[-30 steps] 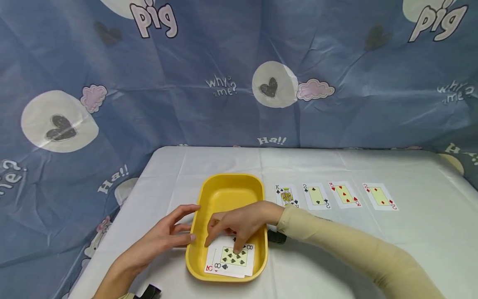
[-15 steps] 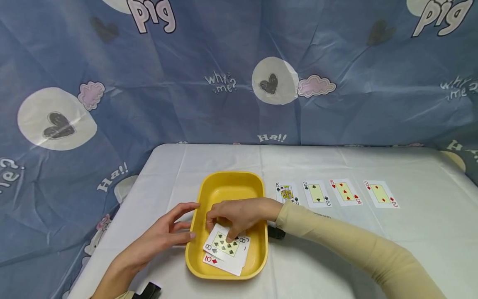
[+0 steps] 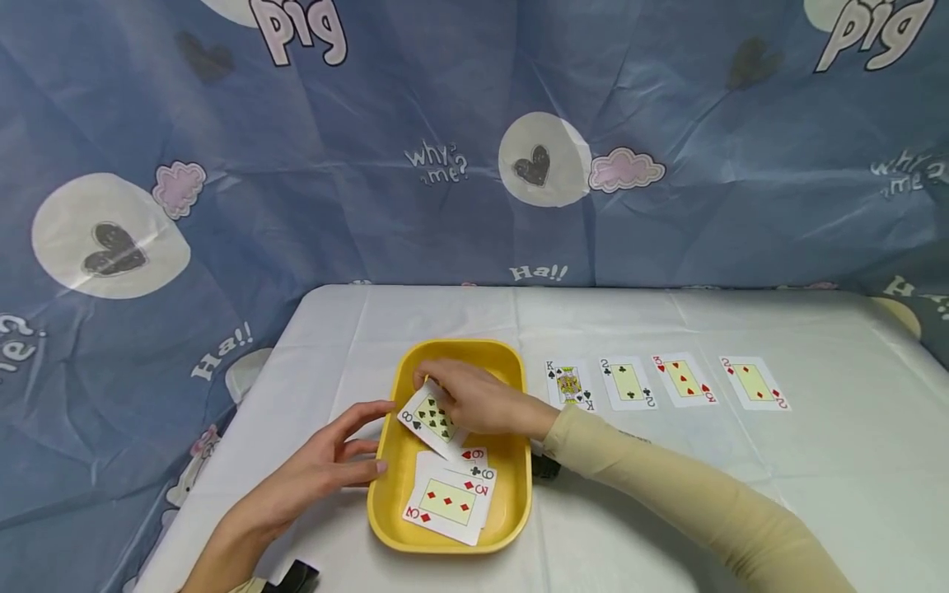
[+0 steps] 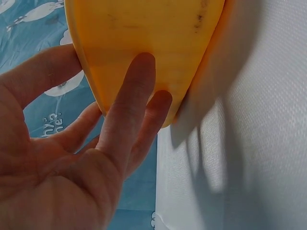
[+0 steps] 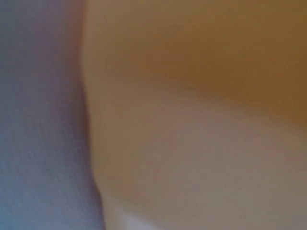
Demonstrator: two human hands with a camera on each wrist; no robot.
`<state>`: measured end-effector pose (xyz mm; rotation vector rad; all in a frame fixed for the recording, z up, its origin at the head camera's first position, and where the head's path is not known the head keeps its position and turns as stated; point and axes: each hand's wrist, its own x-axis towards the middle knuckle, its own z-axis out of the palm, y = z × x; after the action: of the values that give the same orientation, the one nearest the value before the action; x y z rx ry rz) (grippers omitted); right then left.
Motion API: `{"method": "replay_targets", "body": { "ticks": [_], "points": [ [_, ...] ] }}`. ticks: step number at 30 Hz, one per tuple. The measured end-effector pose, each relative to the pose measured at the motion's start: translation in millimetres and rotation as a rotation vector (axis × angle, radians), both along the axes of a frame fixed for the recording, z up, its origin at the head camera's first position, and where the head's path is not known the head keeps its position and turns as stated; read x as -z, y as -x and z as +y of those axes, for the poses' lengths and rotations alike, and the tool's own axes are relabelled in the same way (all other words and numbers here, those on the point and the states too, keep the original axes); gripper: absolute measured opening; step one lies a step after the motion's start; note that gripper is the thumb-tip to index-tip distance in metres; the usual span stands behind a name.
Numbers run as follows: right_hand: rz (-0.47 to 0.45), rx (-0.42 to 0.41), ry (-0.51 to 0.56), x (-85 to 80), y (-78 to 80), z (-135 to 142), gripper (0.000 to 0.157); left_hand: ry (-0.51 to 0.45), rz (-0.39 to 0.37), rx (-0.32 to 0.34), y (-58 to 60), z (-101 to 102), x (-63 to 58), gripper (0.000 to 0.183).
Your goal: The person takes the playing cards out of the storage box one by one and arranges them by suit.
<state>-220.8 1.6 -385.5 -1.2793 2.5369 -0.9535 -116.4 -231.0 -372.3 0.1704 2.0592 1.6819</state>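
In the head view, a yellow tray (image 3: 521, 502) stands on the table with playing cards in it. My right hand (image 3: 474, 399) is inside it, pinching an eight of spades card (image 3: 432, 418) that is tilted above the tray's left half. Below lies a three of diamonds card (image 3: 447, 504), face up, overlapping other cards whose corners show a red heart and a black club. Spread fingers of my left hand (image 3: 326, 461) touch the tray's left outer wall. The left wrist view shows these fingers (image 4: 129, 103) against the yellow wall. The right wrist view is too blurred to read.
Right of the tray, a row of face-up cards lies on the white-covered table (image 3: 667, 502): a king of spades (image 3: 568, 385), two of clubs (image 3: 628, 384), three of hearts (image 3: 684, 380) and two of diamonds (image 3: 754, 384). A patterned blue cloth (image 3: 371, 206) hangs behind.
My right hand has drawn the eight of spades off the pile and up toward the tray's far side, uncovering the three of diamonds and other card corners. My left hand stays at the tray.
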Motion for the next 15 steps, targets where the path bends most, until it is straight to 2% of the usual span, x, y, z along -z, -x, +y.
{"method": "replay_targets", "body": {
  "ticks": [4,8,11,15],
  "points": [
    [-0.063,0.081,0.079,-0.6,2.5,1.2,0.023,0.002,-0.001,0.001,-0.7,0.4,0.2,0.065],
    [-0.145,0.154,0.217,-2.5,5.0,3.8,0.025,0.007,-0.007,-0.004,-0.4,1.0,-0.2,0.066],
    [-0.159,0.226,0.352,-4.9,5.6,5.5,0.027,0.011,-0.009,-0.009,0.3,1.4,-0.5,0.067],
    [-0.151,0.302,0.583,-8.0,6.2,5.7,0.031,0.019,-0.007,-0.011,0.9,0.7,-0.3,0.067]
  ]
}}
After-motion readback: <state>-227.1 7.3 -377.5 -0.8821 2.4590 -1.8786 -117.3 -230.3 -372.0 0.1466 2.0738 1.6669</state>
